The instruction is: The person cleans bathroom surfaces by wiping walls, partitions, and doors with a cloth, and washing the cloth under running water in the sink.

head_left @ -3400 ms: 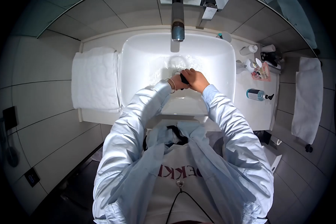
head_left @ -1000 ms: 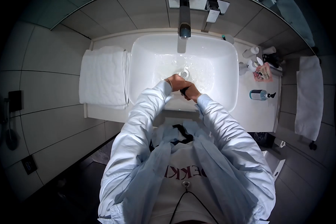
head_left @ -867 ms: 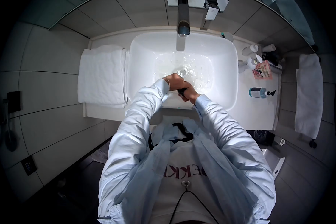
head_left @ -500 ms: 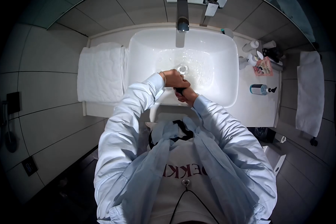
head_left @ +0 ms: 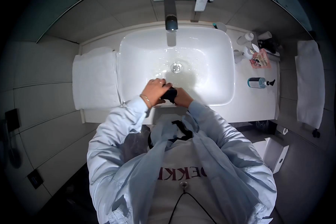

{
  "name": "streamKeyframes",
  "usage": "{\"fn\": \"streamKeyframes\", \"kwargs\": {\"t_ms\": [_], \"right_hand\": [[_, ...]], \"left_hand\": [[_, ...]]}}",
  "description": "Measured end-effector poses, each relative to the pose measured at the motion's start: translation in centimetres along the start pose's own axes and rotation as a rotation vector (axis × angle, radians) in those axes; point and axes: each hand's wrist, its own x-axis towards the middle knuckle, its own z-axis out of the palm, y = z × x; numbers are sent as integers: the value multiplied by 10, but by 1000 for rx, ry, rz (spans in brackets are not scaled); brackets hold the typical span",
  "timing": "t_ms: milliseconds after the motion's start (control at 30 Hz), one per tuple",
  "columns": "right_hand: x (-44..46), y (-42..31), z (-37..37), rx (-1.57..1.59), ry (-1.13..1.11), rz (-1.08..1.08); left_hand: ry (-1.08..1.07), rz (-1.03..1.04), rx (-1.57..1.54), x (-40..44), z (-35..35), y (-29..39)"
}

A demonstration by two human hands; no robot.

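Observation:
Both hands are over the near rim of a white sink [head_left: 138, 48]. A small black object [head_left: 169, 95] sits between them; its kind I cannot make out. My left hand [head_left: 154, 90], with a thin bracelet at the wrist, has its fingers curled over the object's top and left side. From the right, my right hand [head_left: 183, 98] is closed around the other side of it; most of those fingers are hidden. Below the dark faucet [head_left: 171, 23], the metal drain [head_left: 176, 67] shows in the wet basin.
Folded white towels [head_left: 95, 80] lie left of the sink. On the right counter stand a blue pump bottle [head_left: 257, 83], a pink packet [head_left: 260, 59] and several white bottles. Another white towel [head_left: 310, 84] hangs at far right. A white box [head_left: 274, 155] is low on the right.
Both hands have drawn back from over the drain toward the near rim. The left hand has shifted left and its fingers are spread more, so more of the black object shows.

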Motion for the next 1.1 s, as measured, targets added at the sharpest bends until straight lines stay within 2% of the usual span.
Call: {"fn": "streamKeyframes", "kwargs": {"t_ms": [33, 67, 100, 167, 233, 267, 367, 433, 467, 567, 700, 767, 900, 1100], "right_hand": [[-2, -3, -1, -11, 74, 11], [-1, 2, -2, -40, 79, -18], [0, 12, -5, -77, 71, -40], [2, 28, -10, -55, 159, -116], [-13, 7, -19, 135, 194, 59], [-19, -2, -23, 150, 205, 224], [-28, 5, -32, 192, 248, 270], [-32, 9, -37, 138, 288, 268], [-34, 7, -38, 163, 299, 235], [-28, 9, -41, 194, 272, 314], [-25, 16, -42, 95, 267, 274], [-24, 24, -36, 79, 292, 189], [-25, 13, -40, 119, 252, 266], [-23, 15, -40, 75, 273, 236]], "left_hand": [[-63, -22, -124, -3, -13, -3], [48, 42, -129, -6, -21, -7], [94, 15, -63, -5, -41, -3], [195, -78, -303, -1, -88, 16], [346, -68, -400, -1, -121, 27], [416, -14, -450, -2, -141, 33], [683, 139, -726, -8, -184, 59], [721, 216, -710, -14, -195, 58], [726, 184, -696, -19, -196, 55], [675, -69, -552, -31, -190, 23], [461, -315, -289, -42, -174, -28], [355, -352, -213, -43, -168, -41], [233, -382, -131, -41, -159, -57], [211, -382, -115, -36, -157, -65]]}}
